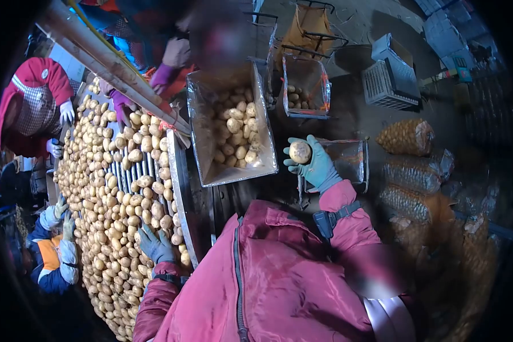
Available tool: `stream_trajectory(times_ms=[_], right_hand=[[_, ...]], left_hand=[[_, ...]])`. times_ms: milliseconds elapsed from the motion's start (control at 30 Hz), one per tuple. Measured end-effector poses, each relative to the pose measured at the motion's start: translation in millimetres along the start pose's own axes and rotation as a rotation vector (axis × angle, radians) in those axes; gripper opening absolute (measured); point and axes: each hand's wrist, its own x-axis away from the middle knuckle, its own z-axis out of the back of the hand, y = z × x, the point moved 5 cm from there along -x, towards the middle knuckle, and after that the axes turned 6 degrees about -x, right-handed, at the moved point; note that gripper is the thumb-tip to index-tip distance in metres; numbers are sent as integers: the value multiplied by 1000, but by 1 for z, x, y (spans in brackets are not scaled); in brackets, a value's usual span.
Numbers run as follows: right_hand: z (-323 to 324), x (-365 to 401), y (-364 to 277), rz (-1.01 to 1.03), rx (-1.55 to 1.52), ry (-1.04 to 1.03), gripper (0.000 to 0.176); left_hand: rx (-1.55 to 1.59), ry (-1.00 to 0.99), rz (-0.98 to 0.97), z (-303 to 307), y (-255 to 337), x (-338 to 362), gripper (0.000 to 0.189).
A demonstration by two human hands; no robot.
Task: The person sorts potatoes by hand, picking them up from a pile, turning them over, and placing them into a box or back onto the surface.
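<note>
My right hand (321, 169), in a teal glove, is held palm up with a pale, round potato (300, 151) in its fingers. It hovers over the near edge of a plastic-lined bin (353, 158); that bin's contents are hard to see. My left hand (156, 245), also gloved, rests with fingers outstretched on the potatoes (117, 228) that cover the roller conveyor (125, 178). Whether any potato is under its palm is hidden. Between the conveyor and my right hand stands a lined box (200, 165) partly filled with potatoes (236, 128).
The conveyor's metal side rail (183, 208) runs beside my left arm. Several co-workers' gloved hands reach onto the belt from the far side and top. Another lined bin (306, 113) holds some potatoes. Filled mesh sacks (406, 138) and a grey crate (385, 85) are at right.
</note>
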Motion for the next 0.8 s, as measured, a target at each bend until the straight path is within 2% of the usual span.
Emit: stream_trajectory(times_ms=[67,133,167,233,267,333,367,533,600,733,767,800], right_hand=[[1,-1,-2,15,-47,-27,58],[5,-2,-7,159,234,34,54],[19,-8,-4,165,234,30,54],[31,-18,-9,337,600,-1,51],[33,-20,-10,345,605,-12,51],[35,-24,-2,109,99,9,50],[30,-21,-2,23,-4,-21,49],[34,-24,7,-43,4,-76,48],[45,-24,13,5,107,99,46],[56,-35,13,-30,58,192,41],[52,-39,4,-107,-51,154,24],[50,-47,-7,-50,-25,188,19]], left_hand=[[-7,1,0,-1,0,-1,73],[-20,-31,18,-1,-2,0,73],[-13,-35,23,-1,-1,0,73],[-20,-16,16,0,-1,1,74],[-32,-4,10,1,-1,1,74],[-5,7,19,0,-2,2,76],[-11,17,16,-1,-3,3,76],[-14,6,32,2,0,2,74],[-7,-11,42,6,3,1,73],[21,-6,49,11,5,1,74],[42,-5,53,12,7,0,74],[44,-2,69,13,7,0,74]])
